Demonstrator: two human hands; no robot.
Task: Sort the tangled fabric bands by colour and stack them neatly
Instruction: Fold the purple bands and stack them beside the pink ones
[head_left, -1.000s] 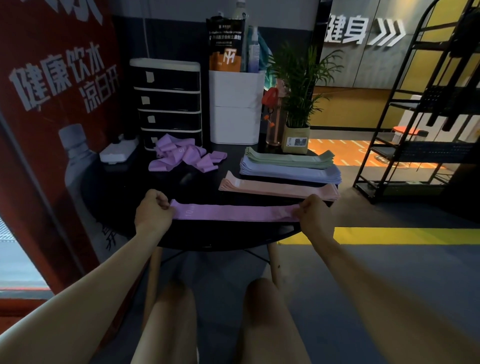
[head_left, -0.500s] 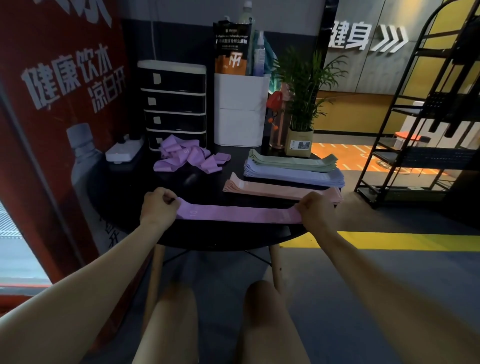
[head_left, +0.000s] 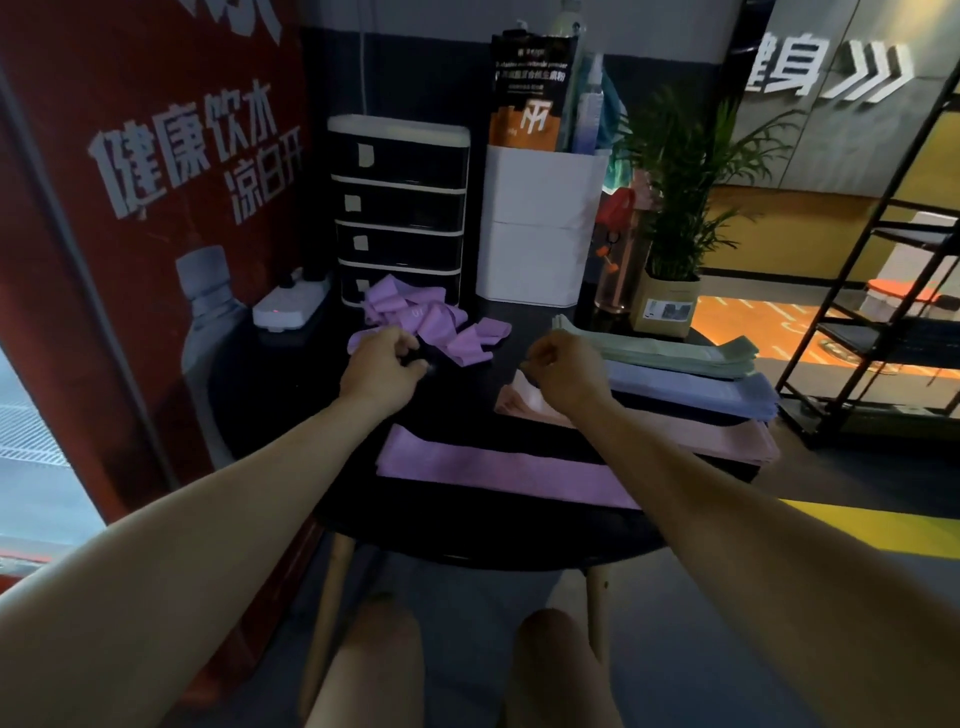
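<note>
A flattened purple band (head_left: 493, 467) lies alone along the front of the round black table (head_left: 457, 405). A tangled pile of purple bands (head_left: 431, 325) sits at the back left. On the right lie flat stacks of pink (head_left: 727, 436), blue (head_left: 691, 387) and green (head_left: 665, 351) bands. My left hand (head_left: 382, 364) hovers at the near edge of the tangled pile, fingers loosely curled, and I see nothing in them. My right hand (head_left: 563, 371) hangs above the left end of the pink stack, fingers loosely curled and holding nothing.
At the back of the table stand a black drawer unit (head_left: 400, 208), a white bin (head_left: 540, 228), a potted plant (head_left: 675, 208) and a white power strip (head_left: 288, 306). A red banner (head_left: 130, 208) stands on the left and a black metal rack (head_left: 883, 312) on the right.
Both hands let go of the stretched purple band, which now lies flat at the table's front. The hands moved away from me, the left to the tangled pile and the right over the pink stack.
</note>
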